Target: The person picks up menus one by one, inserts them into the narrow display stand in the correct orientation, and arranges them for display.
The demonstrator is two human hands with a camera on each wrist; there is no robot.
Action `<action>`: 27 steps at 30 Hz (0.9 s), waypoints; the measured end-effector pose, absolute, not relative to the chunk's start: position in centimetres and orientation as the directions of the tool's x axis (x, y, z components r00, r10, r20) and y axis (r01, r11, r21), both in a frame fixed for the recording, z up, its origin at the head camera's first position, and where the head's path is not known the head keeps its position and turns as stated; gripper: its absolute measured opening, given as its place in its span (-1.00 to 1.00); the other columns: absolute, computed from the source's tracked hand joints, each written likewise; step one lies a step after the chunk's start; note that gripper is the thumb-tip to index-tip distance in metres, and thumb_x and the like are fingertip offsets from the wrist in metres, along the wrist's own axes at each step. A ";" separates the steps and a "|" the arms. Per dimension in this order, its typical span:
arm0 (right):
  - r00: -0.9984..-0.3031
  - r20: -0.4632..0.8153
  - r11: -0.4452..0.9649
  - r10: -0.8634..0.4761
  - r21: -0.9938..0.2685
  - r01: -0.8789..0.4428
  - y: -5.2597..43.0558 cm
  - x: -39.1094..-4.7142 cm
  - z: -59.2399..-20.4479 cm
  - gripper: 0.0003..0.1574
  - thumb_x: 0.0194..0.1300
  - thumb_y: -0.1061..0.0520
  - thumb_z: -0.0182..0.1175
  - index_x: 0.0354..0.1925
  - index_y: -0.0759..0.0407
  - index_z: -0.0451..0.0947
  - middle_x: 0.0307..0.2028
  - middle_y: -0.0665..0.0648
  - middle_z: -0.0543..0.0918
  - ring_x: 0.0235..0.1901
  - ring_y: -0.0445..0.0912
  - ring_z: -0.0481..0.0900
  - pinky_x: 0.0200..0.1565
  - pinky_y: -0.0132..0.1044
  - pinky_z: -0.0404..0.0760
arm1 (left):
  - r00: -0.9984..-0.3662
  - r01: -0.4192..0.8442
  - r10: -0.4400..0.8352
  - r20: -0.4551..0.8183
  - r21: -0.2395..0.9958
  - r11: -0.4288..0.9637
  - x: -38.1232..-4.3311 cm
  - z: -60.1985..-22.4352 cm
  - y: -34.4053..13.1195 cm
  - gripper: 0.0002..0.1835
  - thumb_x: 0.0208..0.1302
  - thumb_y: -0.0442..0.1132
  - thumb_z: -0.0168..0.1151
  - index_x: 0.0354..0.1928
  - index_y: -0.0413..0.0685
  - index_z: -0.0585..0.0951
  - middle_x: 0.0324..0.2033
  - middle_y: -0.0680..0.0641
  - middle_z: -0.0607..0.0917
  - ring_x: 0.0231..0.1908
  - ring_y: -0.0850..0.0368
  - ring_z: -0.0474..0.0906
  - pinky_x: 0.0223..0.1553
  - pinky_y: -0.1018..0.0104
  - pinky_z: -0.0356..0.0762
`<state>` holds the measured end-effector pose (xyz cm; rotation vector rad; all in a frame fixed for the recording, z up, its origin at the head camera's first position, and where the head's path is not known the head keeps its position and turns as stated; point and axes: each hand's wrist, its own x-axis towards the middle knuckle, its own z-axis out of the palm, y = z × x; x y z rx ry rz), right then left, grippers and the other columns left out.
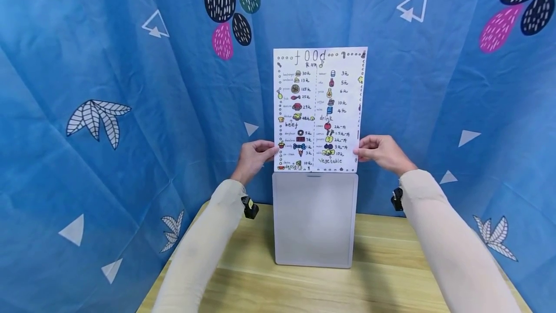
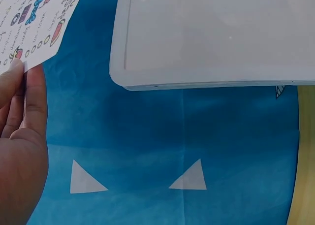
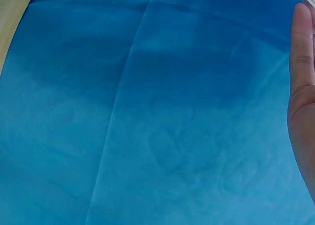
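Observation:
A paper food menu (image 1: 314, 110) with hand-drawn coloured pictures and prices is held upright in the head view. My left hand (image 1: 256, 157) pinches its left edge low down, and my right hand (image 1: 383, 151) pinches the right edge at about the same height. Directly below the sheet stands a pale grey rectangular board (image 1: 313, 221), upright on the table, its top edge close to the paper's lower edge. In the left wrist view the left hand (image 2: 22, 121) grips a corner of the menu (image 2: 37, 23), apart from the board (image 2: 206, 38). Only part of the right hand (image 3: 302, 72) shows in the right wrist view.
A wooden table (image 1: 286, 289) lies under the board. Blue patterned cloth (image 1: 100, 173) hangs behind and on both sides, close round the table's edges. A small black camera (image 1: 249, 206) is worn on the left wrist, another camera (image 1: 397, 199) on the right.

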<state>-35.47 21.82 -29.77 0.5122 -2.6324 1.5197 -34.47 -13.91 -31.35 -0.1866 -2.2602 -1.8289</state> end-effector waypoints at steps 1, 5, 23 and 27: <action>-0.943 0.217 0.457 -0.251 -0.832 -0.313 21.7 -35.5 -29.8 -0.66 0.39 0.15 0.28 -0.04 0.43 0.57 -0.15 0.29 0.71 -0.16 0.13 0.72 -0.11 -0.30 0.70 | -0.966 0.240 -0.046 0.255 0.946 0.216 -34.5 -31.4 -13.9 -0.78 0.29 -0.25 0.38 -0.08 -0.20 0.73 -0.15 -0.16 0.72 -0.16 0.00 0.72 -0.02 0.23 0.67; -0.945 0.224 0.460 -0.239 -0.831 -0.313 21.3 -35.8 -30.0 -0.64 0.38 0.13 0.29 -0.03 0.43 0.57 -0.18 0.29 0.71 -0.19 0.07 0.73 -0.16 -0.37 0.70 | -0.964 0.243 -0.056 0.260 0.946 0.213 -34.9 -31.5 -14.0 -0.79 0.30 -0.27 0.37 -0.09 -0.23 0.73 -0.16 -0.18 0.72 -0.16 -0.01 0.72 -0.05 0.24 0.68; -0.956 0.196 0.490 -0.218 -0.825 -0.281 21.1 -36.7 -30.6 -0.63 0.40 0.07 0.28 -0.02 0.37 0.58 -0.15 0.29 0.69 -0.18 0.08 0.73 -0.01 -0.16 0.68 | -0.961 0.234 -0.095 0.259 0.948 0.215 -35.4 -32.2 -13.8 -0.81 0.29 -0.26 0.38 -0.12 -0.21 0.74 -0.19 -0.16 0.73 -0.17 0.01 0.71 -0.06 0.25 0.68; -0.955 0.194 0.496 -0.222 -0.821 -0.282 21.2 -36.8 -30.5 -0.61 0.40 0.06 0.28 -0.02 0.36 0.57 -0.14 0.29 0.69 -0.18 0.07 0.73 0.07 -0.02 0.64 | -0.958 0.243 -0.103 0.269 0.946 0.215 -35.4 -32.1 -13.6 -0.81 0.30 -0.26 0.38 -0.12 -0.21 0.73 -0.20 -0.16 0.73 -0.17 0.00 0.71 -0.06 0.26 0.68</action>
